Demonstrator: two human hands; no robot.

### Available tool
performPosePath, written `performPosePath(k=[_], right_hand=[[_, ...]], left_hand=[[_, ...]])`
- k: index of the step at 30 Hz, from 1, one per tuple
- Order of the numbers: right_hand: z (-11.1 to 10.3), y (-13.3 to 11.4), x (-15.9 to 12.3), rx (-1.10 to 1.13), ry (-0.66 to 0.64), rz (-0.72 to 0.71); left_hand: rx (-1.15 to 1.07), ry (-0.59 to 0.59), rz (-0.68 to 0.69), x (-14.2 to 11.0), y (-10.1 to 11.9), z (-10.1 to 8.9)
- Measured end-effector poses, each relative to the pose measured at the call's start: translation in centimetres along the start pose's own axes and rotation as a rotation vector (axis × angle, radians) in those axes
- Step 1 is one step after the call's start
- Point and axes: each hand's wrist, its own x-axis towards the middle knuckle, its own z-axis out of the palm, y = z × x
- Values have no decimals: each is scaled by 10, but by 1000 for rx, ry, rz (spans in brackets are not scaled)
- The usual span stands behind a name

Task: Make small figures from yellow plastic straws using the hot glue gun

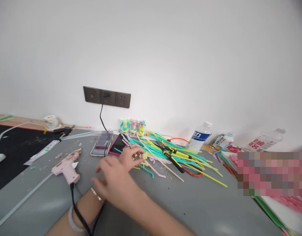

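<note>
My left hand [128,160] reaches in over the grey mat, with thumb and forefinger closed on a small yellow fuzzy pipe-cleaner piece [144,156]. My right hand [113,183] crosses above my left wrist. Its fingers are curved, spread from the thumb and slightly blurred, and I see nothing in them. Left of both hands lies a pink hot glue gun [66,168], its black cord running under my arms. A pile of teal, yellow and pale pink pipe cleaners [190,160] spreads to the right, with yellow-black pliers [171,154] on top.
Two phones [101,147] lie behind my hands. Three small pipe-cleaner figures [133,127] stand by the wall, below a row of dark sockets [107,97]. A blue-labelled bottle [199,137] stands at the right, near tipped bottles [266,141]. A white cup [51,122] is far left.
</note>
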Motion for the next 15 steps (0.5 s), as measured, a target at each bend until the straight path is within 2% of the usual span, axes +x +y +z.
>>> performPosePath(k=[2, 4, 8, 12, 15], right_hand=[[30, -22, 21, -57, -227, 109], [57, -38, 44, -76, -297, 268], [92, -48, 81, -70, -450, 392], [95, -43, 87, -18, -479, 337], [83, -36, 82, 46, -402, 344]], left_hand=[[22, -142, 0, -2, 1, 0], [52, -230, -10, -3, 0, 0], [60, -226, 7, -2, -4, -4], [67, -147, -35, 1, -5, -8], [45, -100, -67, 1, -2, -7]])
